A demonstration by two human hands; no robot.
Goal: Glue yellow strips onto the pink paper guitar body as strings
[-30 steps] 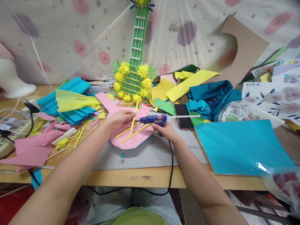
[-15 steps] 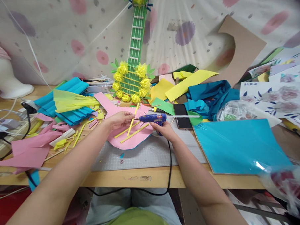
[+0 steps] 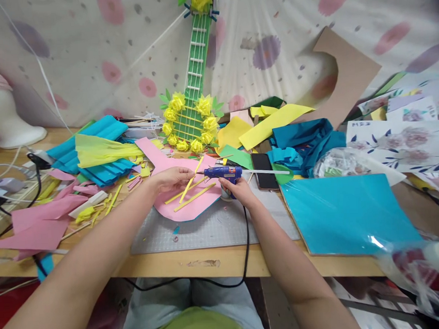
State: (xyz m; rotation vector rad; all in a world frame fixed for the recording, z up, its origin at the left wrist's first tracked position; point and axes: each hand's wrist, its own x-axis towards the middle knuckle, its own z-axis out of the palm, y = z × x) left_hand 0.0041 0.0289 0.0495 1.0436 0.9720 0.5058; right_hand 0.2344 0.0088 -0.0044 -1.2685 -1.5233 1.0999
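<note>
My right hand (image 3: 238, 189) is closed round a blue hot glue gun (image 3: 225, 172), from whose back a long white glue stick (image 3: 266, 171) juts to the right. Its nozzle points left at a yellow paper-covered stick (image 3: 187, 186), which my left hand (image 3: 174, 179) pinches near its upper part. Two more yellow strips (image 3: 194, 197) lie aslant on a pink lute-shaped board (image 3: 166, 204) beneath both hands. The board rests on a grey cutting mat (image 3: 208, 237).
Behind stands a green paper instrument (image 3: 193, 97) with yellow flowers. A phone (image 3: 265, 171) and a blue board (image 3: 348, 212) lie to the right. Pink paper scraps (image 3: 43, 216) and blue crepe paper (image 3: 106, 126) spread leftward. The gun's black cable (image 3: 248, 245) loops over the table edge.
The held yellow stick has tilted further and its lower end has moved slightly left. The glue gun stays close to it, and the whole view has shifted a little.
</note>
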